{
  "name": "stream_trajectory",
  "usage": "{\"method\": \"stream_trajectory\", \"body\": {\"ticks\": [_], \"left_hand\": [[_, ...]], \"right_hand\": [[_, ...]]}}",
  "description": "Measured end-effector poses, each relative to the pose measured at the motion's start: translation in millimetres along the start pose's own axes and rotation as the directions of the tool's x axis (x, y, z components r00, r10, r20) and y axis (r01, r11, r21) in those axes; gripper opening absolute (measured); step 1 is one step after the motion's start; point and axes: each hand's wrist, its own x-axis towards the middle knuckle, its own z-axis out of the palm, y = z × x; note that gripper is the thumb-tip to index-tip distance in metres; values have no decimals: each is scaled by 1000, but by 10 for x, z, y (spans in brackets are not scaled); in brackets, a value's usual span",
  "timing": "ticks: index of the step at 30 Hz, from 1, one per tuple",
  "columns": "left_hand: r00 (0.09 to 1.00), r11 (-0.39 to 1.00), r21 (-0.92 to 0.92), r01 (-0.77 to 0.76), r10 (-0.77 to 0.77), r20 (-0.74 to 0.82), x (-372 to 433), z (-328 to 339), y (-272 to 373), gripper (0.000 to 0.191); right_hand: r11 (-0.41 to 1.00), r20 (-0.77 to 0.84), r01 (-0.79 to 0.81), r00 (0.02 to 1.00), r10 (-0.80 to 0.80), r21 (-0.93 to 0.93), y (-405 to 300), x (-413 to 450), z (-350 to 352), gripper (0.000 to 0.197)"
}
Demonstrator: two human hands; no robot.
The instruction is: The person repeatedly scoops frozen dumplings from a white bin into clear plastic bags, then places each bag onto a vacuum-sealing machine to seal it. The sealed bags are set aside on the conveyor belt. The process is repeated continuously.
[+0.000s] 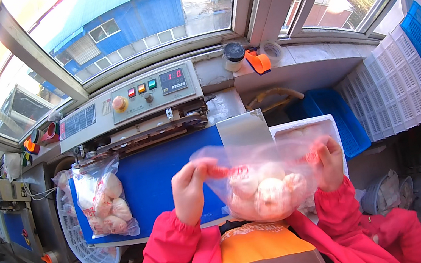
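Observation:
A clear plastic bag [273, 196] with red print, holding several pale round buns, hangs in front of my chest. Its upper left corner is pinched in my left hand [190, 189], while my right hand [330, 166] grips the upper right corner. The mouth is spread wide between them. Beyond it runs the blue conveyor belt [155, 174] of a band sealing machine [126, 103] with a lit digital display. At the belt's left end lies another bag of buns [107, 203]. A white foam box [335, 127] is partly hidden behind my right hand and the bag.
A white plastic basket [93, 257] holding bags sits below the belt's left end. To the right are a blue crate [348, 133] and stacked white crates [390, 80]. A jar [234, 58] and an orange tape dispenser [258, 61] stand on the windowsill ledge.

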Motion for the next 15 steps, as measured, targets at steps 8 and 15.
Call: {"method": "stream_trajectory", "body": {"ticks": [8, 15], "left_hand": [[910, 895, -228, 384, -409, -74, 1071, 59, -1326, 28], [890, 931, -195, 310, -356, -285, 1297, 9, -1734, 31]], "right_hand": [[990, -289, -101, 955, 69, -96, 1248, 1093, -446, 17], [971, -392, -159, 917, 78, -180, 1327, 1328, -230, 17]]}}
